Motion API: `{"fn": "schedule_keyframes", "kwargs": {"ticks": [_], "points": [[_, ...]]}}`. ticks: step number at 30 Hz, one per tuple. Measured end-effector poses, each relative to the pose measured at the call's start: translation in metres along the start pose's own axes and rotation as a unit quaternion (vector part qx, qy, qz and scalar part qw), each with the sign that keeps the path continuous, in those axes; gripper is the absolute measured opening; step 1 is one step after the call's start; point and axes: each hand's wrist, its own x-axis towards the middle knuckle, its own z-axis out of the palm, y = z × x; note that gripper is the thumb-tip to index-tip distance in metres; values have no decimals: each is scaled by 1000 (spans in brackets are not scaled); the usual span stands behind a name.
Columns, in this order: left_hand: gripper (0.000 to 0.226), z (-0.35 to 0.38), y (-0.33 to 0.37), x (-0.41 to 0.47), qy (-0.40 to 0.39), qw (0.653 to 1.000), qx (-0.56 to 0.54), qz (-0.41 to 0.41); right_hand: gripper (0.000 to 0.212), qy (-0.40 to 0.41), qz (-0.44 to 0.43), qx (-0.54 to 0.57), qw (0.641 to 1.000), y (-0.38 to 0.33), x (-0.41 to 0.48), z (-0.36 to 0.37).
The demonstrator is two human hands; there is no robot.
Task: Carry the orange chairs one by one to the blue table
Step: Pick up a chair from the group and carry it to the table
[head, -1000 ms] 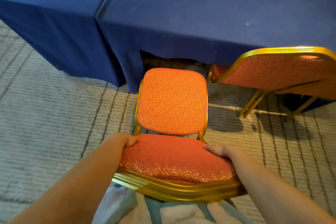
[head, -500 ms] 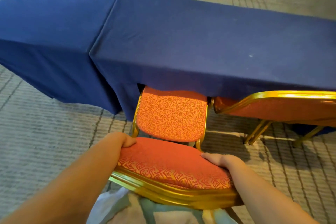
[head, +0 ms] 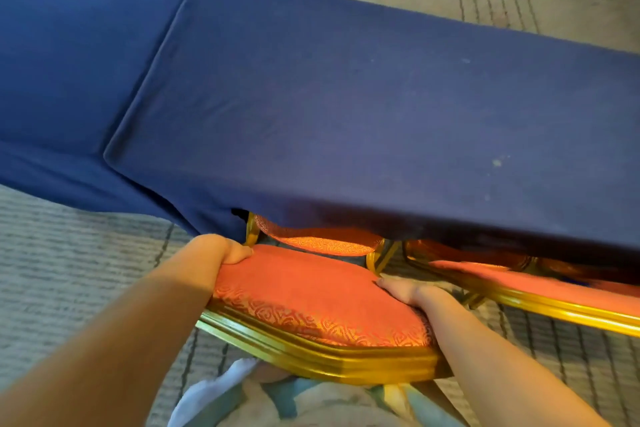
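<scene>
An orange chair (head: 311, 298) is being slid home beneath the blue table (head: 381, 107). On the left, a top corner of its backrest is gripped by the left hand (head: 221, 253), fingers curled over the padding. On the right, the opposite edge is held by the right hand (head: 410, 291), thumb laid on the cushion and the fingers wrapped out of sight behind. A second ago the whole seat was exposed on open carpet in front of the table; now all but a narrow strip of the seat (head: 322, 240) is swallowed by the overhanging cloth. The chair is judged as good as delivered, with only a last nudge and a release left before another can be fetched.

Around it, from the left, a second blue-draped table (head: 69, 45) is butted against the first at an angle, and grey striped carpet (head: 69, 270) is spread below. The draped hem (head: 311, 218) is hung low over the seat and could be caught by the gilt frame. At the right, a second orange chair (head: 540, 291) is already tucked under the same table, just beside the one in hand, so little room is left on that side. Pale clothing (head: 277, 402) is glimpsed below the backrest.
</scene>
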Motion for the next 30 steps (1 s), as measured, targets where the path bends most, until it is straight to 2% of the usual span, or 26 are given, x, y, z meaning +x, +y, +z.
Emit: {"fn": "schedule_keyframes", "kwargs": {"ticks": [4, 9, 14, 19, 27, 30], "points": [[74, -26, 17, 11, -1, 1000, 25, -19, 63, 10, -14, -17, 1000, -6, 17, -28], [62, -48, 31, 24, -3, 999, 52, 12, 61, 31, -20, -15, 999, -13, 34, -43], [55, -51, 39, 27, -36, 999, 22, 14, 58, 19, -7, -20, 1000, -17, 38, -55], [59, -44, 50, 26, -15, 1000, 12, 20, 58, 21, -1, -22, 1000, -9, 37, -72], [62, -36, 52, -10, 12, 999, -1, -37, 58, 1, -7, -44, 999, -27, 6, -62], [60, -38, 52, -31, 31, 999, -20, -18, 61, 5, -13, -44, 999, -32, -20, -65]]}}
